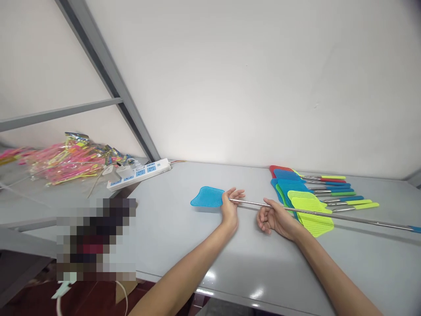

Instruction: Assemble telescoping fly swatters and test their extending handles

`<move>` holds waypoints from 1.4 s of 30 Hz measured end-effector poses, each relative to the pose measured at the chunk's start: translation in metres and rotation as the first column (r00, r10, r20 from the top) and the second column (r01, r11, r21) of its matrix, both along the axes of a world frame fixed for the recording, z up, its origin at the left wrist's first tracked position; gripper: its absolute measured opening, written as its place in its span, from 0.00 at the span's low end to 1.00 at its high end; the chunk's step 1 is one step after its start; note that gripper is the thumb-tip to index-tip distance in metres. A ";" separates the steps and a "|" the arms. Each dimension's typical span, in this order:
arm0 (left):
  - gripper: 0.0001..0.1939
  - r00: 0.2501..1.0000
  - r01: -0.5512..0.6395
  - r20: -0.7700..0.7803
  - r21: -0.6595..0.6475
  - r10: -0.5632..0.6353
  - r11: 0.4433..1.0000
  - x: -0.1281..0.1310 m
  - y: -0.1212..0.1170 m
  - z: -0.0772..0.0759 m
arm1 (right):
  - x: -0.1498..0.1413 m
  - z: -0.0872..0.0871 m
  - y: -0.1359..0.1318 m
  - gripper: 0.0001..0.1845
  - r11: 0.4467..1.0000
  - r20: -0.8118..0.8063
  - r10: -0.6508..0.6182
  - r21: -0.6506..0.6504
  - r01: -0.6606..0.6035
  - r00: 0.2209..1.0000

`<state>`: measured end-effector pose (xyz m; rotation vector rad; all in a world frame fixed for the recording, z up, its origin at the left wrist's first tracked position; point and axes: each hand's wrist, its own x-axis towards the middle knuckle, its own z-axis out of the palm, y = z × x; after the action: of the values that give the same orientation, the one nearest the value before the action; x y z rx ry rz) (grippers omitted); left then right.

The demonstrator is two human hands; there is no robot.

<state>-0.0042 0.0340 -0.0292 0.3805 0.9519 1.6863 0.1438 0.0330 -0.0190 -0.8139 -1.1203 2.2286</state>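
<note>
A blue fly swatter (207, 197) with a long extended metal rod is held across the front of me above the table. My left hand (230, 208) grips it at the neck, where the mesh head meets the rod, thumb against the head and the other fingers stretched out. Farther along the rod, my right hand (278, 218) holds it between thumb and forefinger, its other fingers curled loosely below. The rod runs off to the right, and its blue handle (415, 229) is cut by the picture edge. Beneath the rod lies a yellow-green fly swatter (311, 213), on top of a pile.
Several collapsed blue, green, red and yellow swatters (291, 186) lie fanned on the grey table (171, 237). A white power strip (140, 174) sits at the back left. Beyond it are pink items in clear plastic (72, 160). A grey metal post (108, 79) stands near the wall.
</note>
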 end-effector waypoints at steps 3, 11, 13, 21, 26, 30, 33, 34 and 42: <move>0.13 0.998 -0.052 0.028 -0.011 0.052 0.999 0.004 -0.003 -0.001 | 0.001 0.001 0.001 0.27 0.999 -0.017 0.040 -0.023 -0.040 0.999; 0.15 0.999 -0.006 0.041 -0.025 0.008 1.000 0.010 -0.009 0.001 | 0.003 0.002 0.006 0.26 1.000 -0.062 -0.006 -0.025 0.004 0.998; 0.14 0.999 -0.002 0.044 -0.031 0.003 1.000 0.009 -0.009 0.002 | 0.003 0.002 0.006 0.25 1.000 -0.042 -0.006 -0.025 0.005 0.999; 0.14 0.999 0.005 0.043 -0.067 -0.002 0.998 0.006 -0.006 0.003 | 0.003 0.000 0.007 0.27 1.000 -0.019 -0.005 -0.018 0.004 1.000; 0.15 0.999 0.016 0.034 -0.069 -0.014 0.998 0.006 -0.007 0.003 | 0.003 0.000 0.006 0.26 0.999 0.001 -0.030 -0.014 0.030 1.000; 0.16 0.999 0.020 0.029 -0.065 -0.018 0.998 0.007 -0.009 0.003 | 0.003 0.001 0.005 0.27 0.999 -0.002 -0.039 -0.012 0.039 0.999; 0.16 0.999 0.035 0.027 -0.063 -0.033 0.997 0.007 -0.010 0.005 | 0.004 0.003 0.004 0.27 0.999 -0.027 -0.039 -0.008 0.039 0.999; 0.16 0.999 0.045 0.028 -0.062 -0.043 0.997 0.007 -0.011 0.006 | 0.005 0.003 0.004 0.26 0.999 -0.033 -0.037 -0.009 0.036 0.999; 0.17 0.990 0.071 0.120 -0.030 -0.067 0.997 0.011 -0.014 0.004 | 0.005 0.003 0.004 0.28 1.000 -0.029 0.010 0.017 -0.010 1.000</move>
<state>0.0071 0.0197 -0.0257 0.2836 0.8689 1.6090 0.1486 0.0367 -0.0158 -0.7677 -1.1300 2.2292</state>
